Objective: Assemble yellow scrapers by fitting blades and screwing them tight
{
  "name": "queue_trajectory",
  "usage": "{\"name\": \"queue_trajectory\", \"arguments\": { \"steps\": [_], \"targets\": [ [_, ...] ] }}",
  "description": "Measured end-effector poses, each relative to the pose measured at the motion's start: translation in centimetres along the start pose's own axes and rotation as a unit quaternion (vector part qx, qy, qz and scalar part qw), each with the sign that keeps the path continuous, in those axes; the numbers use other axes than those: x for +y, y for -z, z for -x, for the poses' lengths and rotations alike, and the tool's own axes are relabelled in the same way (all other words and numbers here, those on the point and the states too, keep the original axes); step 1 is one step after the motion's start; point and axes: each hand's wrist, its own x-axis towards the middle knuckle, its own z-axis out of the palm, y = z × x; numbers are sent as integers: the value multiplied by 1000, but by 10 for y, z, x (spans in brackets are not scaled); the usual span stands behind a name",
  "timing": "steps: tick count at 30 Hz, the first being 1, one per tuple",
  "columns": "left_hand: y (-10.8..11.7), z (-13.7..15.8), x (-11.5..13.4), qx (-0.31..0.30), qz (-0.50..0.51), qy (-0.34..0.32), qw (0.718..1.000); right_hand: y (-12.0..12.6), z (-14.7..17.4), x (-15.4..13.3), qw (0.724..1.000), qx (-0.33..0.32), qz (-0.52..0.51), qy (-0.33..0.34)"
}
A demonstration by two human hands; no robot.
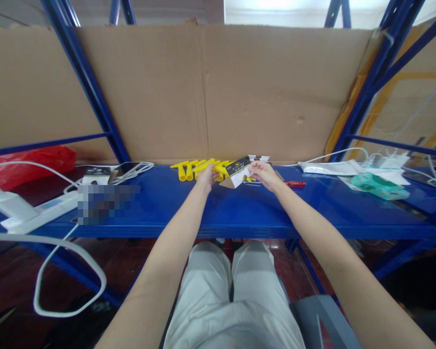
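My left hand (206,178) is closed around a yellow plastic tool (221,170), whose end points right, up against a small black-and-white cardboard box (238,168). My right hand (263,174) grips that box at its right side, and a brown flap hangs at its lower left. Whether the yellow tool is inside the box or only beside it, I cannot tell. Just behind my left hand, several similar yellow tools (189,173) with round, hollow-looking ends lie in a row. A red-handled tool (295,184) lies right of my right hand.
A blue metal shelf (160,203) forms the work surface, with a cardboard sheet (240,92) standing behind. On the left are a white power strip (43,213), cables and a red plastic bag (32,165). A green packet (380,186) lies on the right.
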Motion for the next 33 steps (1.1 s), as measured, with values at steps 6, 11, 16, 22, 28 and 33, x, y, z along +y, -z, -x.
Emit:
{"name": "queue_trajectory", "arguments": {
  "steps": [6, 11, 16, 22, 28, 33],
  "targets": [
    [0, -1, -4, -46, -39, 18, 998, 0, 0, 1, 1000, 11, 23, 0],
    [-1, 5, -2, -56, -39, 37, 997, -1, 0, 1, 999, 8, 37, 5],
    [0, 6, -2, -73, -33, 46, 996, -2, -1, 1, 998, 29, 54, 19],
    [1, 6, -2, -94, -38, 57, 993, -5, 1, 0, 995, 49, 81, 44],
    [-4, 11, -4, -93, -72, 39, 992, -8, 1, 2, 971, 90, 166, 149],
    [-9, 14, -6, -115, -82, 34, 989, -12, 0, 6, 964, 89, 181, 172]
  ]
}}
